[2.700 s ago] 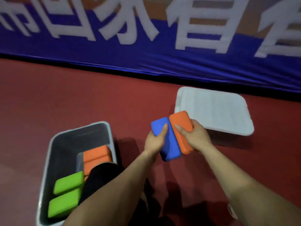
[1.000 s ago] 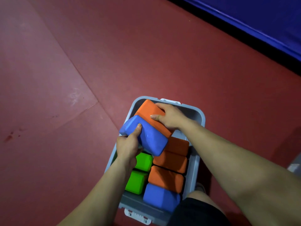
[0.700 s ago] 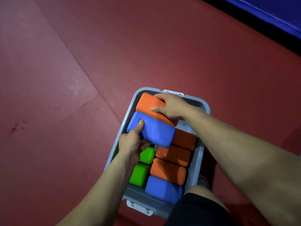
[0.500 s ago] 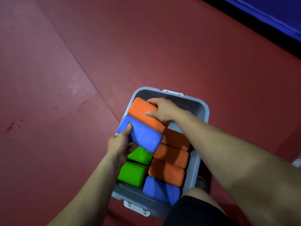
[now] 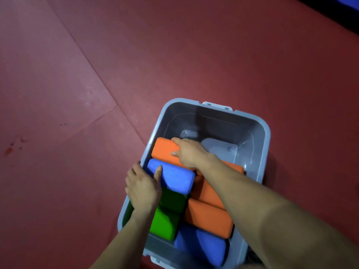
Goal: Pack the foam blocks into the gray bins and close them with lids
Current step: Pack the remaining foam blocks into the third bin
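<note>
Bare left hand [image 5: 142, 188], right hand [image 5: 189, 154], forearms [image 5: 262, 206]

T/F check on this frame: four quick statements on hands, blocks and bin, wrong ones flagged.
1. The right hand holds an orange block inside the gray bin. True.
2. The left hand is empty. False: it grips a blue block, thumb on top.
3. The gray bin is closed. False: it stands open, with the blocks showing.
4. The bin's far end holds no blocks. True.
</note>
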A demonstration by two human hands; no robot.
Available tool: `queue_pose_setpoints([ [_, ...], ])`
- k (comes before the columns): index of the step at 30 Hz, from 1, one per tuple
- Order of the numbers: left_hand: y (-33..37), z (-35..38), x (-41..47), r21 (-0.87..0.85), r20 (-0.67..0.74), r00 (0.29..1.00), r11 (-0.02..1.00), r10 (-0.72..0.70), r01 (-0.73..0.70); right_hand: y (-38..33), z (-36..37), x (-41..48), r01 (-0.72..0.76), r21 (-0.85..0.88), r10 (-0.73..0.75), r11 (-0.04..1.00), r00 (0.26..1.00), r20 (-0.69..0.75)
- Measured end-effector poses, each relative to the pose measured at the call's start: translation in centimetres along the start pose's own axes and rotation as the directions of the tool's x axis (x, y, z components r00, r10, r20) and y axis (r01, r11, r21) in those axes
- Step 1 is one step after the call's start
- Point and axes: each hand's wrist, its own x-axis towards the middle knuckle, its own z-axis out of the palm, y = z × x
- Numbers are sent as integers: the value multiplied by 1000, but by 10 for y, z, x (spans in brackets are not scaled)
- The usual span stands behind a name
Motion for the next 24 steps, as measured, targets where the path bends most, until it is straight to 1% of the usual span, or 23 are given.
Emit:
queue_pose_setpoints([
  [1, 0, 4, 4, 76, -52, 995, 994, 85, -81, 5, 6, 4, 4, -4, -4, 1000, 1000, -5],
  [3, -2, 13, 14, 230, -65, 983, 961, 173, -154, 12, 18, 11, 8, -42, -8, 999, 1000, 0],
  [5, -11, 30, 29, 363, -18, 977, 912, 211, -191, 17, 33, 15, 3, -103, -2, 995, 1000, 8],
  [7, -17, 42, 37, 397, 29, 980, 898, 195, -190, 19, 46, 18, -12, -144, 13, 990, 1000, 8],
  [11, -14, 55, 38, 426, 1, 980, 887, 199, -180, 17, 54, 21, -50, -198, 42, 979, 998, -40],
  [15, -5, 40, 35, 420, 49, 980, 886, 194, -197, 4, 52, 2, -194, -199, 191, 961, 981, -36],
  [17, 5, 27, 33, 404, 40, 972, 886, 231, -227, 7, 43, -18, -216, -171, 213, 961, 976, -35],
  [19, 20, 15, 19, 335, 7, 949, 893, 315, -299, 20, 26, -48, -161, -173, 156, 972, 987, -44],
  [21, 42, 3, -4, 276, -17, 897, 865, 441, -419, 35, 2, -81, -122, -205, 106, 971, 991, -84],
  [24, 86, -19, -46, 242, 3, 801, 777, 599, -582, 42, -37, -135, -171, -245, 132, 955, 977, -166],
])
